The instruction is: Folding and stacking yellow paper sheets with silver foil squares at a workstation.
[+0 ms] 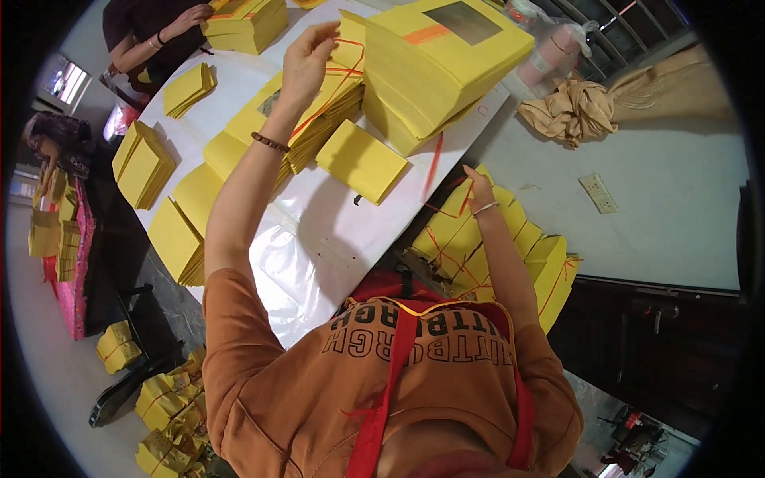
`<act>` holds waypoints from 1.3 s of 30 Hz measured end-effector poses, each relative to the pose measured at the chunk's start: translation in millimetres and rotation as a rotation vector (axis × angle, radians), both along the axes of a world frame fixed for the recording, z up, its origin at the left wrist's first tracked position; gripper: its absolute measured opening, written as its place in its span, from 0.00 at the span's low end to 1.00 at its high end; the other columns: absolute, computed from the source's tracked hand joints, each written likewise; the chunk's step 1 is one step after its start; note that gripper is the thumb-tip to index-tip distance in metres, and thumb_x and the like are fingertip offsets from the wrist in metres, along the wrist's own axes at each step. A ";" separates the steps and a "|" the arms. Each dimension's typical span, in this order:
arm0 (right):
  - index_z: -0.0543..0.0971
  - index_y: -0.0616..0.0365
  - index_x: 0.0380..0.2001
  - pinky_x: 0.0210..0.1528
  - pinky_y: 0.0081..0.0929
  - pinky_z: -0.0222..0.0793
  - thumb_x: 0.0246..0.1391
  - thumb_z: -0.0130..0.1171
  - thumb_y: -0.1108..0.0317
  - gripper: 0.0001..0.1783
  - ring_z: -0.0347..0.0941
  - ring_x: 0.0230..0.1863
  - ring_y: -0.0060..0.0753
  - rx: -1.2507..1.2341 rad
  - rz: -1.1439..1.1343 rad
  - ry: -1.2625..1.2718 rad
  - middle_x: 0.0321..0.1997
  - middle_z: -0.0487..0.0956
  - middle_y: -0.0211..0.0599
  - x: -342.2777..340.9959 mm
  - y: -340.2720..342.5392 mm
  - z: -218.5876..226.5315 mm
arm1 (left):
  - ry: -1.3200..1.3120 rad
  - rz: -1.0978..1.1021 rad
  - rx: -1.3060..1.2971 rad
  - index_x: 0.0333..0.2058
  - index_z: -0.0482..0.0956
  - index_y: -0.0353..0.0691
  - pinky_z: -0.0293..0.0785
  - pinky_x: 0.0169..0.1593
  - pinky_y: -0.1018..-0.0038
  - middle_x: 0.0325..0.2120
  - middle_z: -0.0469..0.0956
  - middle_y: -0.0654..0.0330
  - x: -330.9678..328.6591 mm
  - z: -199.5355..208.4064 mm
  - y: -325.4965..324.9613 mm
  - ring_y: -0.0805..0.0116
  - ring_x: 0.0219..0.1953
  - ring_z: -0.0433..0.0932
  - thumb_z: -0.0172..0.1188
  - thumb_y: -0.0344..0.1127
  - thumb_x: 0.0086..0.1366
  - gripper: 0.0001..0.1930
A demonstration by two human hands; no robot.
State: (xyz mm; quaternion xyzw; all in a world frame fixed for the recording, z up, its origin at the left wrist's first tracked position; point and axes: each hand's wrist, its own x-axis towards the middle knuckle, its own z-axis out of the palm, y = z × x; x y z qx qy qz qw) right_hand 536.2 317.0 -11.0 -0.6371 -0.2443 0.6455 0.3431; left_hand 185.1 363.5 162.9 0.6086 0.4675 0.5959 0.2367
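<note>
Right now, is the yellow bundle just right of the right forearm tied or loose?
Tied: red string runs across the yellow bundle and bunches at one edge.

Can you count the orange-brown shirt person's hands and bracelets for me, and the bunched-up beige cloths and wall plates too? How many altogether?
Hands: 2 (left hand, right hand)
Bracelets: 2 (brown bracelet, pale bracelet)
Bunched beige cloth: 1
Wall plate: 1
Total: 6
</note>
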 end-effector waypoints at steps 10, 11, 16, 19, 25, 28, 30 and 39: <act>0.43 0.53 0.65 0.66 0.36 0.31 0.57 0.37 0.42 0.40 0.33 0.69 0.32 0.704 -0.056 -0.100 0.70 0.41 0.32 -85.5 17.9 103.7 | -0.556 -0.191 -0.375 0.53 0.66 0.36 0.56 0.58 0.74 0.50 0.70 0.55 29.2 -83.1 34.9 0.67 0.54 0.65 0.30 0.58 0.67 0.32; 0.42 0.56 0.64 0.67 0.35 0.28 0.58 0.33 0.40 0.41 0.32 0.69 0.34 0.690 -0.065 -0.034 0.70 0.40 0.35 -94.9 19.3 105.7 | -0.574 -0.194 -0.372 0.53 0.66 0.36 0.56 0.58 0.74 0.50 0.70 0.55 32.5 -88.6 37.1 0.67 0.54 0.65 0.30 0.58 0.67 0.32; 0.51 0.51 0.62 0.64 0.24 0.40 0.62 0.31 0.46 0.31 0.46 0.66 0.26 0.870 -0.193 0.023 0.67 0.51 0.30 -118.3 26.1 98.8 | -0.621 -0.343 -0.413 0.52 0.67 0.33 0.58 0.56 0.75 0.50 0.70 0.57 35.9 -92.0 33.4 0.70 0.51 0.67 0.37 0.54 0.67 0.29; 0.49 0.52 0.63 0.65 0.27 0.38 0.61 0.31 0.43 0.34 0.45 0.66 0.28 0.818 -0.161 0.074 0.67 0.49 0.33 -117.9 19.5 106.9 | -0.506 -0.313 -0.324 0.52 0.68 0.32 0.59 0.55 0.75 0.49 0.70 0.58 33.0 -88.6 22.7 0.72 0.51 0.67 0.44 0.48 0.66 0.25; 0.43 0.52 0.64 0.66 0.30 0.37 0.57 0.29 0.36 0.40 0.42 0.67 0.31 0.971 -0.070 -0.023 0.68 0.46 0.33 -128.7 3.0 105.1 | -0.368 -0.372 -0.338 0.55 0.64 0.32 0.59 0.54 0.78 0.49 0.70 0.58 25.1 -107.9 26.1 0.71 0.51 0.67 0.45 0.39 0.66 0.22; 0.44 0.52 0.64 0.66 0.30 0.37 0.57 0.29 0.36 0.41 0.42 0.67 0.31 1.018 -0.048 -0.075 0.68 0.46 0.33 -122.2 8.7 94.6 | -0.408 -0.309 -0.297 0.55 0.64 0.35 0.59 0.56 0.74 0.52 0.68 0.50 35.0 -121.0 26.2 0.63 0.54 0.66 0.47 0.37 0.61 0.24; 0.44 0.52 0.64 0.66 0.30 0.36 0.57 0.28 0.36 0.40 0.42 0.67 0.31 1.080 -0.035 -0.092 0.68 0.46 0.33 -116.2 13.7 85.3 | -0.432 -0.309 -0.315 0.56 0.62 0.35 0.58 0.57 0.74 0.53 0.67 0.50 38.6 -123.5 24.6 0.62 0.55 0.65 0.47 0.37 0.61 0.24; 0.45 0.56 0.64 0.66 0.31 0.35 0.59 0.28 0.40 0.39 0.41 0.68 0.32 1.017 0.010 -0.242 0.68 0.47 0.36 -91.6 7.6 76.8 | -0.357 -0.263 -0.297 0.57 0.59 0.35 0.62 0.55 0.73 0.53 0.65 0.51 36.6 -128.4 -14.9 0.64 0.53 0.66 0.50 0.34 0.59 0.27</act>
